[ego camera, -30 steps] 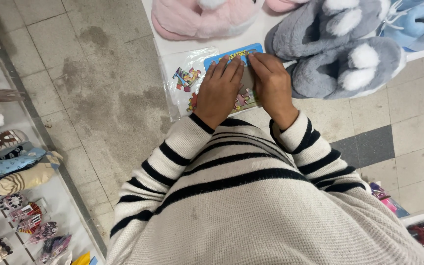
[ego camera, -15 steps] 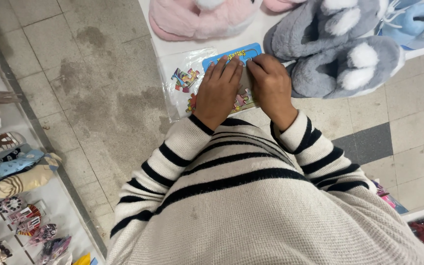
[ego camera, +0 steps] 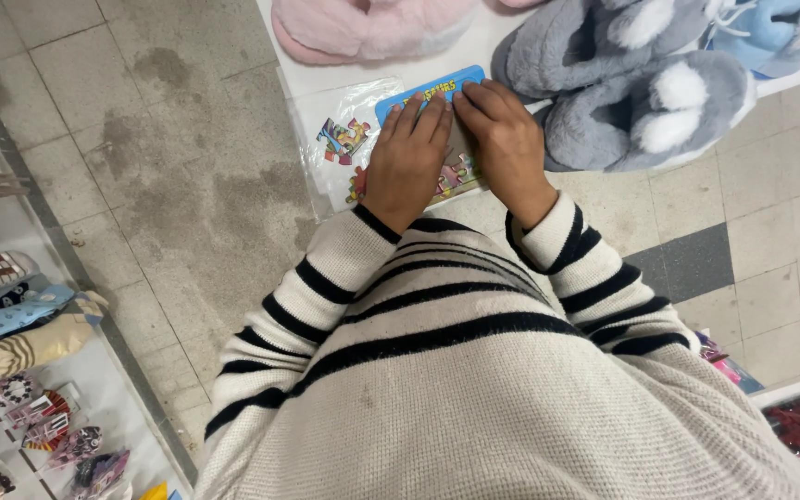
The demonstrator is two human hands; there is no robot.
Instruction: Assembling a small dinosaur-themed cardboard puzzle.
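Both my hands rest side by side on a blue-edged picture puzzle [ego camera: 423,97] that lies on the white display surface [ego camera: 520,23], just beside the grey fluffy slippers [ego camera: 641,102]. My left hand [ego camera: 406,162] lies palm down with fingers spread flat over the puzzle; my right hand [ego camera: 505,139] is curled, fingertips pressing its upper edge. A clear plastic bag [ego camera: 335,139] with loose puzzle pieces lies on the far side of the puzzle from those slippers. Pink slippers [ego camera: 363,28] sit just beyond the puzzle.
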